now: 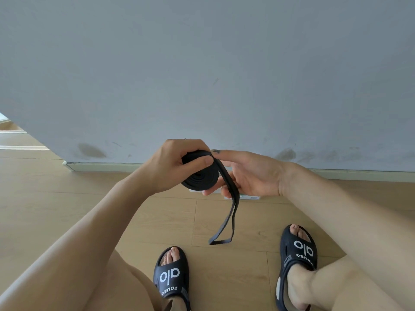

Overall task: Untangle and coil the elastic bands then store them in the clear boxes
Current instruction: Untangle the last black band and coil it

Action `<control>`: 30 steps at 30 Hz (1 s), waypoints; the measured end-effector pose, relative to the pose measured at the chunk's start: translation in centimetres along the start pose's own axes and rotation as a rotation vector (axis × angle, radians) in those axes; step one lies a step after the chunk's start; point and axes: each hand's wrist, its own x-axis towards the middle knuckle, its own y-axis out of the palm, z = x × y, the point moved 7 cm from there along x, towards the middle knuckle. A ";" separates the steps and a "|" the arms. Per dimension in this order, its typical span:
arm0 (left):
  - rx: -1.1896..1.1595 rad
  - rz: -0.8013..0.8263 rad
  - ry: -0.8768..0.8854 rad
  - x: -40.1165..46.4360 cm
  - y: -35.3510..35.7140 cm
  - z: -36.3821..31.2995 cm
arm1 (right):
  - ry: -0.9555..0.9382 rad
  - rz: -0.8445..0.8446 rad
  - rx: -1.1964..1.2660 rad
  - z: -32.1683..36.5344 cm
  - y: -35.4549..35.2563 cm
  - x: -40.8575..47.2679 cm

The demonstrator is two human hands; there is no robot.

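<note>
A black elastic band (200, 178) is partly wound into a flat coil in front of me. My left hand (173, 164) grips that coil, thumb pressed on its top edge. The loose doubled tail (226, 221) runs down across my right hand (251, 173) and hangs to a loop end above the floor. My right fingers lie loosely under the tail, with the index finger touching the band near the coil's top. A clear box (247, 197) is only glimpsed as a pale edge behind my hands.
A grey wall (202, 75) with a pale skirting board (101, 167) stands close ahead. The floor (67, 198) is light wood. My two feet in black slides (171, 277) (296, 250) rest on it below the hanging tail.
</note>
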 end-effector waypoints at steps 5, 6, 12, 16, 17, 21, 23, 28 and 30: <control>-0.029 0.007 -0.027 0.1 -0.3 0.4 | -0.035 -0.024 0.049 -0.1 -0.2 0.5; 0.000 0.029 -0.024 0.1 -0.2 0.5 | -0.020 -0.055 0.017 -0.3 -0.4 0.5; 0.061 0.087 0.027 0.1 0.9 0.3 | 0.028 -0.087 -0.121 -0.8 -0.6 0.4; 0.026 0.054 0.010 0.2 0.4 0.5 | 0.011 -0.022 -0.006 -0.8 -0.7 0.5; 0.034 0.063 0.003 0.2 0.5 0.6 | 0.019 -0.033 -0.013 -0.9 -0.7 0.5; 0.136 0.112 0.037 0.2 1.0 0.1 | 0.042 -0.097 -0.103 -1.1 -0.5 0.3; 0.092 0.092 0.035 0.2 0.9 0.1 | 0.037 -0.082 -0.092 -0.9 -0.3 0.2; -0.024 0.040 -0.013 -0.1 -0.2 0.5 | 0.040 0.061 -0.018 -0.5 0.0 0.0; 0.000 0.082 -0.002 -0.2 0.1 0.4 | 0.045 0.018 -0.061 -0.5 0.0 0.0</control>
